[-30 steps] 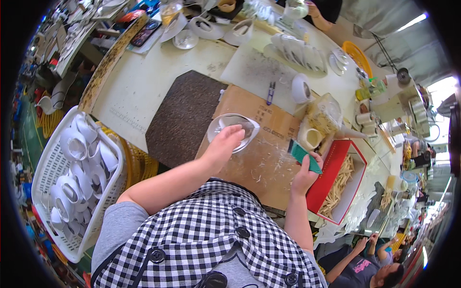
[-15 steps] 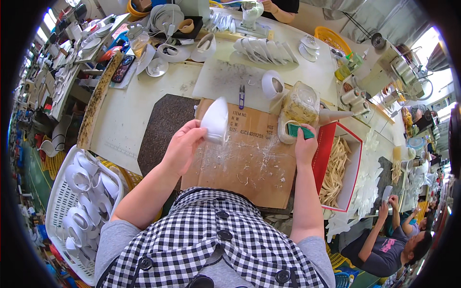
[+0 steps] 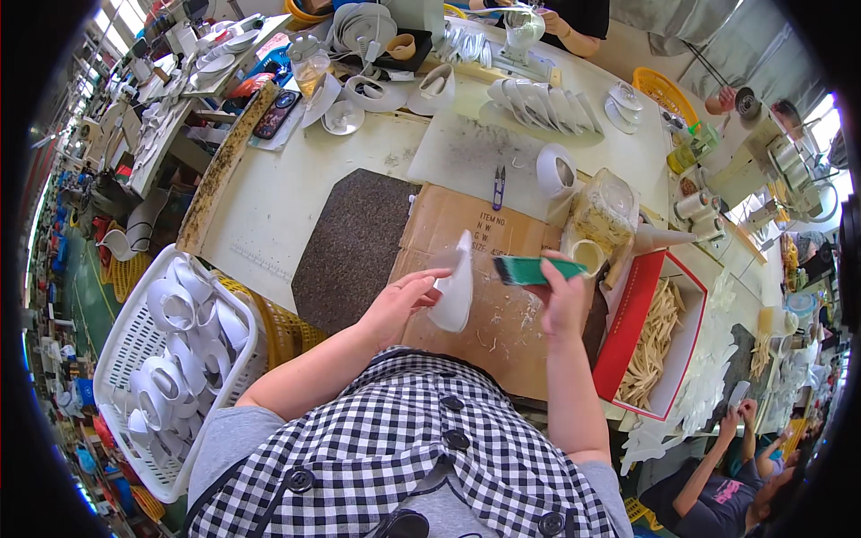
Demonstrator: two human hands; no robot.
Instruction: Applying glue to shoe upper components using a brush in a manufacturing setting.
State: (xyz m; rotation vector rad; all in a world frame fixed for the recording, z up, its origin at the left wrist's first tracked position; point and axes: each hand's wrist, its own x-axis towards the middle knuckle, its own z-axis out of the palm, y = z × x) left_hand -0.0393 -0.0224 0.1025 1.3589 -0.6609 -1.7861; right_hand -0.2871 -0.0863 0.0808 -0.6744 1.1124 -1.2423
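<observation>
A: ok, where's the white curved piece (image 3: 456,296)?

B: I've got it pinched in the left hand (image 3: 399,309), over the cardboard sheet (image 3: 502,336).

A: and the right hand (image 3: 565,303)?

B: Apart from the left, gripping a green brush (image 3: 527,271), dark end toward the piece.

A: cool, anything around?

B: I see purple snips (image 3: 499,188) beyond both hands, a red box (image 3: 631,327) to their right, a white basket (image 3: 134,334) to their left.

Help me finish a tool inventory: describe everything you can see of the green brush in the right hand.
The green brush looks flat and oblong, with a plastic-looking green body and a darker left end that appears bristled. The right hand grips it toward its other end, fingers hiding part of it. It lies nearly level across the picture, raised over the brown cardboard, its dark end toward the white curved piece but apart from it.
</observation>
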